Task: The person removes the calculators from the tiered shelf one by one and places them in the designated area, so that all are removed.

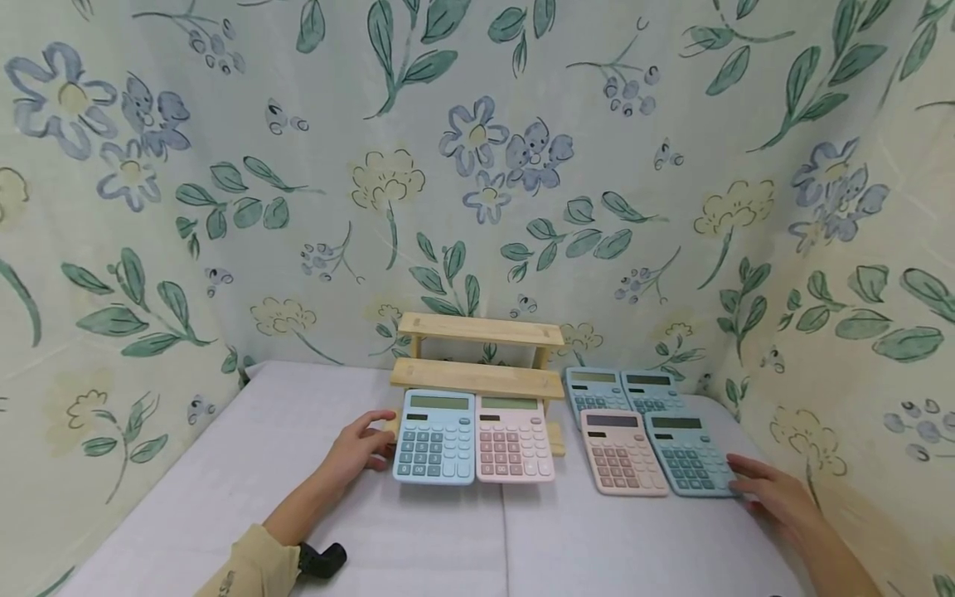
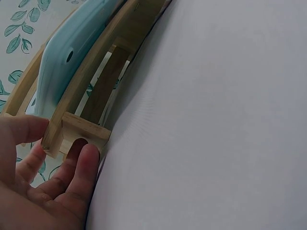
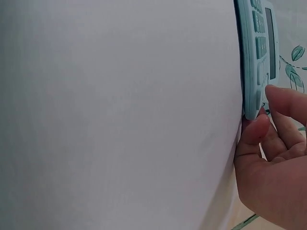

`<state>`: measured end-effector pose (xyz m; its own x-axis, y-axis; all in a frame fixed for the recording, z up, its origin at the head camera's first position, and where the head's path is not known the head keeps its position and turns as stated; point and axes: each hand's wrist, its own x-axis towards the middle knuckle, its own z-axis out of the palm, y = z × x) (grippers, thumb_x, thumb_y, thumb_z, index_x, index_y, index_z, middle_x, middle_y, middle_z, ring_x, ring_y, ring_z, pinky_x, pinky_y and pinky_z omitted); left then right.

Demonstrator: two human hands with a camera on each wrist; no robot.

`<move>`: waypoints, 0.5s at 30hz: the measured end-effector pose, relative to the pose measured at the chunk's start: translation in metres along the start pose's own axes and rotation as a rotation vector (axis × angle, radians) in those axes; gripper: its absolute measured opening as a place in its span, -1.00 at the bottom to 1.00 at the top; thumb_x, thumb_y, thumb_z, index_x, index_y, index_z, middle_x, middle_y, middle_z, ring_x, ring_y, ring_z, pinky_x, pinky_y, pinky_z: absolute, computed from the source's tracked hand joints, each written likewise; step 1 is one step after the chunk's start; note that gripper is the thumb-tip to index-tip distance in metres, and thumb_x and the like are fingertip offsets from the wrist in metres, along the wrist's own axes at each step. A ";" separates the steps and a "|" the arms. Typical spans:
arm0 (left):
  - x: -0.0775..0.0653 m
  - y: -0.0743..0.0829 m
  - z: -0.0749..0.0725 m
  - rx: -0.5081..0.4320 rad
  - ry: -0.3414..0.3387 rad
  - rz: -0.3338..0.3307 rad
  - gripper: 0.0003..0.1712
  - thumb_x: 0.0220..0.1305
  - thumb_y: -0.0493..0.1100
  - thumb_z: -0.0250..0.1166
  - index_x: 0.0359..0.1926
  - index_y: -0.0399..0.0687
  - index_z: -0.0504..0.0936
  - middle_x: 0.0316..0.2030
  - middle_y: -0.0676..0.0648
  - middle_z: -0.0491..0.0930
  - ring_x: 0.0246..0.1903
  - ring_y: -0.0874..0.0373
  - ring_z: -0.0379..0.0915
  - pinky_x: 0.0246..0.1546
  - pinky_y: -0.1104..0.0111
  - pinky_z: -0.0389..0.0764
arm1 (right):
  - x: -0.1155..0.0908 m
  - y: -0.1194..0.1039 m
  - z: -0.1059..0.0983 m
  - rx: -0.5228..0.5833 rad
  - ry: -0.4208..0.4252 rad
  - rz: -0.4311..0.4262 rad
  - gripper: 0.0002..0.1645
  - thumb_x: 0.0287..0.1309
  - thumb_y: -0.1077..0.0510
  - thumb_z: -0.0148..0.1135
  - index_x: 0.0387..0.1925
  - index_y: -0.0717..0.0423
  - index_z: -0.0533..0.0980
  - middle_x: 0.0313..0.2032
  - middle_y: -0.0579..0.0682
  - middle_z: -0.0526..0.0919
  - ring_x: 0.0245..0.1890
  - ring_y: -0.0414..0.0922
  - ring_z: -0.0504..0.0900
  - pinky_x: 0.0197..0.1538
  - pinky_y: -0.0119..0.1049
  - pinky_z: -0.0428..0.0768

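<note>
We've room on the cloth point(image 1: 418, 539) near and left of the rack point(image 1: 477, 379); narrow gap between rack and right group point(image 1: 625, 454) of calculators; curtain point(image 1: 477, 249) bounds far and right. Our left hand point(image 1: 358, 452) curls round the rack's left end, blue calculator point(image 1: 436, 437) just right of it, pink calculator point(image 1: 515, 441) beyond. Our right hand point(image 1: 776, 497) touches the teal calculator's point(image 1: 690, 453) right edge; we can't tell whether it's pinching.

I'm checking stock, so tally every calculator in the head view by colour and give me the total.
Blue calculators: 4
Pink calculators: 2
Total: 6
</note>
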<state>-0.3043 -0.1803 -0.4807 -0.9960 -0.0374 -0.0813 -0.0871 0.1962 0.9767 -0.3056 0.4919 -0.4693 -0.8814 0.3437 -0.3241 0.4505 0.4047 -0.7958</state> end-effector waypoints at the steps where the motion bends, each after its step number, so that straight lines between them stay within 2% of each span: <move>1: 0.000 0.000 0.000 -0.001 0.000 0.001 -0.52 0.38 -0.12 0.20 0.30 0.02 0.48 -0.17 -0.13 0.70 -0.27 0.06 0.61 -0.29 0.27 0.68 | 0.000 0.000 0.000 -0.004 0.000 -0.002 0.04 0.06 0.17 0.41 0.52 0.18 0.12 0.49 0.34 0.12 0.16 0.13 0.44 -0.09 -0.15 0.49; 9: 0.000 -0.004 0.001 0.000 0.004 0.011 -0.53 0.39 -0.13 0.19 0.29 0.02 0.48 -0.18 -0.12 0.70 -0.28 0.06 0.61 -0.30 0.28 0.67 | -0.003 -0.004 0.002 -0.007 -0.019 -0.039 0.10 0.01 0.09 0.47 0.52 0.19 0.12 0.49 0.34 0.12 0.21 0.15 0.46 -0.03 -0.14 0.52; 15: -0.001 -0.004 0.003 -0.004 0.006 0.019 -0.53 0.38 -0.14 0.20 0.29 0.02 0.48 -0.20 -0.12 0.70 -0.28 0.07 0.62 -0.30 0.28 0.67 | -0.004 -0.006 0.002 0.004 -0.044 -0.041 0.13 0.01 0.06 0.48 0.52 0.20 0.10 0.49 0.35 0.10 0.17 0.11 0.51 -0.05 -0.19 0.55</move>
<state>-0.3034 -0.1784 -0.4848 -0.9973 -0.0391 -0.0616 -0.0680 0.1929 0.9789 -0.3054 0.4862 -0.4645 -0.9047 0.2890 -0.3130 0.4130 0.4147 -0.8108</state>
